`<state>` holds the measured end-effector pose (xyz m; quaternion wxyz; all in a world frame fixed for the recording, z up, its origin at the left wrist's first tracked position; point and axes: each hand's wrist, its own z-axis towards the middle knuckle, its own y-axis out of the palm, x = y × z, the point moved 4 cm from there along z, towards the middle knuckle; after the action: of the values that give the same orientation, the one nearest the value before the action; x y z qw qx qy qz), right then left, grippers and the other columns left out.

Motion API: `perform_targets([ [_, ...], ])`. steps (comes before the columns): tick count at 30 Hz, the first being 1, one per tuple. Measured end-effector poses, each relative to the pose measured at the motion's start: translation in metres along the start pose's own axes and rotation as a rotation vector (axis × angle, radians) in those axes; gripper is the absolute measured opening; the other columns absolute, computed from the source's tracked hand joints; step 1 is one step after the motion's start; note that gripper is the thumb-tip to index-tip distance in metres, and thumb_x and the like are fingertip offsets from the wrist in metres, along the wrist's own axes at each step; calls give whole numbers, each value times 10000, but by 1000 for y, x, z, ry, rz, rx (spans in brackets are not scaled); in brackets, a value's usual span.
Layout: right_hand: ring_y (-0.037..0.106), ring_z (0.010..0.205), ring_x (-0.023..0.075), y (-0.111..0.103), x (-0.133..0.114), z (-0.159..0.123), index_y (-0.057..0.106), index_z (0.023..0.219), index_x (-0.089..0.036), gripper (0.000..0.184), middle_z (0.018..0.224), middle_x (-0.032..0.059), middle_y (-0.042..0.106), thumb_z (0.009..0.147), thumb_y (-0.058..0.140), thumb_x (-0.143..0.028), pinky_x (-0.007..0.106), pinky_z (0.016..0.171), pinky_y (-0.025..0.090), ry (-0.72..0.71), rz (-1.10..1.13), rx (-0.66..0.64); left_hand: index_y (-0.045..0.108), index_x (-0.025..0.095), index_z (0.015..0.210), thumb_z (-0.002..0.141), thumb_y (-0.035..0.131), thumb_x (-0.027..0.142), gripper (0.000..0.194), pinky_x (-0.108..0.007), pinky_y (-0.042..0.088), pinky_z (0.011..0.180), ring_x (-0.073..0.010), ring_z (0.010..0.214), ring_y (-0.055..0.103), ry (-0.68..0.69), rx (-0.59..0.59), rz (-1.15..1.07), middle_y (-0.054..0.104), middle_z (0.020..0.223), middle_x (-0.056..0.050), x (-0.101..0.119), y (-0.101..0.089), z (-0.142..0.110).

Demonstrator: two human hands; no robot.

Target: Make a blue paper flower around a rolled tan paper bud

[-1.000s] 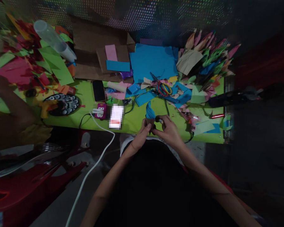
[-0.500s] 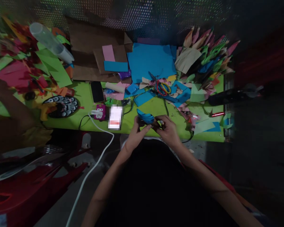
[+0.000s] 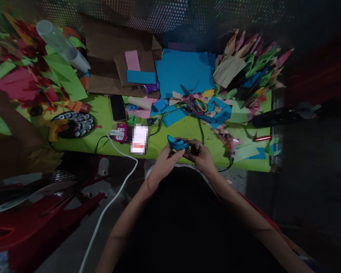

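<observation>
Between my two hands, just above the front edge of the green table (image 3: 156,146), is a piece of blue paper (image 3: 177,143) folded or layered into curved strips. My left hand (image 3: 168,158) is closed on its left and near side, with the thumb along the lower edge. The curled fingers of my right hand (image 3: 200,154) pinch its right end, and a small pale thing shows at those fingers, too small to name. My fingers partly hide the paper's underside.
A lit phone (image 3: 139,139) lies left of my hands, near a dark phone (image 3: 118,107) and a pink plug block (image 3: 121,132). Blue sheets (image 3: 187,70) and paper flowers (image 3: 258,60) are at the back. A pink glue gun (image 3: 232,148) lies right. Another person's arm (image 3: 13,121) is at left.
The blue paper has turned slightly and shifted a little right in my hands, showing more of its layered strips. My left thumb has moved along its edge. The camera view has shifted slightly.
</observation>
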<state>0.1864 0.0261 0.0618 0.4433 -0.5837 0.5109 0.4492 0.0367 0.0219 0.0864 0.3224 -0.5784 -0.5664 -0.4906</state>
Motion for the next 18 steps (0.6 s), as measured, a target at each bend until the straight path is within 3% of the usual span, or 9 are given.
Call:
perform_targets([
  [7, 609, 858, 207, 4, 7, 3, 629, 902, -261, 358, 905, 17, 627, 652, 821, -432, 365, 782, 507, 23, 83, -61, 632, 218, 1184, 901, 574, 266, 293, -454, 466, 1105, -262, 1237, 613, 36, -15, 157, 672, 1286, -95, 9, 2, -3],
  [12, 577, 853, 198, -1, 6, 6, 629, 965, -264, 358, 919, 15, 584, 670, 779, -402, 345, 770, 489, -28, -47, -68, 592, 206, 1201, 912, 545, 245, 296, -442, 456, 1094, -265, 1233, 606, 130, -1, 371, 660, 1287, -107, 18, 6, -3],
  [18, 403, 599, 143, -11, 23, 10, 617, 1053, -242, 392, 675, -57, 433, 661, 621, -234, 254, 541, 362, 88, -52, -78, 546, 194, 1223, 941, 509, 262, 293, -408, 483, 1016, -259, 1165, 627, 168, 47, 542, 657, 1257, -121, 22, 4, -3],
])
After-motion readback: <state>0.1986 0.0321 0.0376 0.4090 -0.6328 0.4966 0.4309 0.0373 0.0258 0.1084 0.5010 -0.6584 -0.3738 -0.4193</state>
